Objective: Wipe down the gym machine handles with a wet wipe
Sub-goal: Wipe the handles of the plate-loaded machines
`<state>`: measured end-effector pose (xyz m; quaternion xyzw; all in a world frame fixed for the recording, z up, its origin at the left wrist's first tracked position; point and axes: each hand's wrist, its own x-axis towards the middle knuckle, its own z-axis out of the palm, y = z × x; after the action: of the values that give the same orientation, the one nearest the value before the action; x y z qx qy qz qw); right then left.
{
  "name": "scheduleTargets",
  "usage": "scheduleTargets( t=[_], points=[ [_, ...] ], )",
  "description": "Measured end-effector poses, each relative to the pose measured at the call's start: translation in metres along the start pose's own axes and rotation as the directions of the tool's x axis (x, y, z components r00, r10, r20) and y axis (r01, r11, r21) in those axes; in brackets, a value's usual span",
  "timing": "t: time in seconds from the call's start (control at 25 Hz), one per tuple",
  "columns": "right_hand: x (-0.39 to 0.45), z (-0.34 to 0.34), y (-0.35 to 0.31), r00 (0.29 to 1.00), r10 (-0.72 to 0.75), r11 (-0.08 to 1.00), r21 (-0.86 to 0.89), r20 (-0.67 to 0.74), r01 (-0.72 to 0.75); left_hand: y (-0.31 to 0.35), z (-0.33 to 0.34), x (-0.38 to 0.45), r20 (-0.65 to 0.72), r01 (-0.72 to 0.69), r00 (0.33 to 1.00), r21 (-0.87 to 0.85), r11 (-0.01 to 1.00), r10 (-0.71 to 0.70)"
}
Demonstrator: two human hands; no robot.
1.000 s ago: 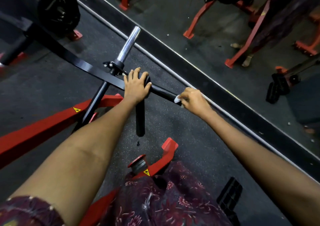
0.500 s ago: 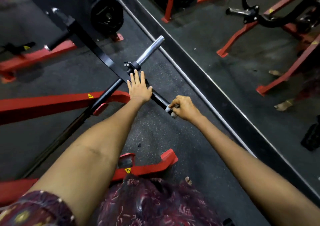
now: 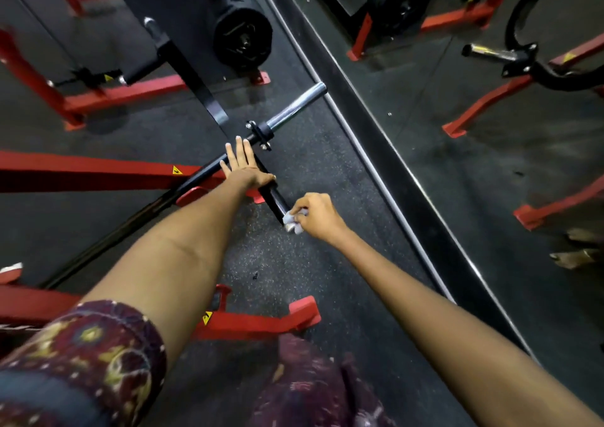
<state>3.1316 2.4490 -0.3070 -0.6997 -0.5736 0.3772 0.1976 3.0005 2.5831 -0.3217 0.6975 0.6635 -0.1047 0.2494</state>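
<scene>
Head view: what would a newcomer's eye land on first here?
Two bare arms reach out from the bottom edge. The right hand pinches a white wet wipe against the near end of the black handle, mid-frame. The left hand rests flat on the handle's far end, beside the chrome sleeve.

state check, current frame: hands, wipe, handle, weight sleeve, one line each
left hand: open, fingers straight, resting on the black bar
right hand: pinching the wet wipe
wet wipe: crumpled, pressed against the handle's end
handle: bare between the two hands
chrome sleeve: no plates loaded
weight plate: upright on the far machine
</scene>
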Motion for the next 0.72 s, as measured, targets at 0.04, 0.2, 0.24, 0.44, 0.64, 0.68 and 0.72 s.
scheduleTargets(
  t=[0.04,0.2,0.24,0.44,0.64,0.68,0.72],
  points=[
    [-0.002,-0.007,0.006,1.0,0.01,1.0,0.028,-0.01,-0.009,0.003,-0.001,-0.001,-0.001,0.002,1.0,-0.006,1.0,-0.002],
    [0.003,-0.027,0.025,1.0,0.005,0.999,0.051,0.023,-0.006,0.004,-0.001,-0.001,-0.018,0.013,1.0,-0.002,1.0,-0.013],
    [0.006,-0.03,0.027,0.999,-0.004,0.999,0.044,0.041,0.003,0.005,0.0,-0.001,-0.017,0.015,1.0,0.008,1.0,-0.014],
    [0.04,-0.038,0.026,0.983,-0.106,0.994,-0.025,0.15,0.111,0.008,0.002,0.003,-0.023,0.076,0.997,0.026,0.997,-0.075],
    [0.085,-0.054,0.012,0.918,-0.218,0.942,-0.173,0.332,0.287,0.011,0.008,0.008,-0.042,0.115,0.993,0.056,0.992,-0.113],
    [0.094,-0.06,0.008,0.903,-0.236,0.93,-0.187,0.359,0.318,0.01,0.01,0.008,-0.059,0.123,0.991,0.069,0.99,-0.119],
    [0.103,-0.068,0.005,0.889,-0.258,0.914,-0.202,0.378,0.351,0.01,0.009,0.009,-0.073,0.123,0.99,0.076,0.99,-0.117]
  ],
)
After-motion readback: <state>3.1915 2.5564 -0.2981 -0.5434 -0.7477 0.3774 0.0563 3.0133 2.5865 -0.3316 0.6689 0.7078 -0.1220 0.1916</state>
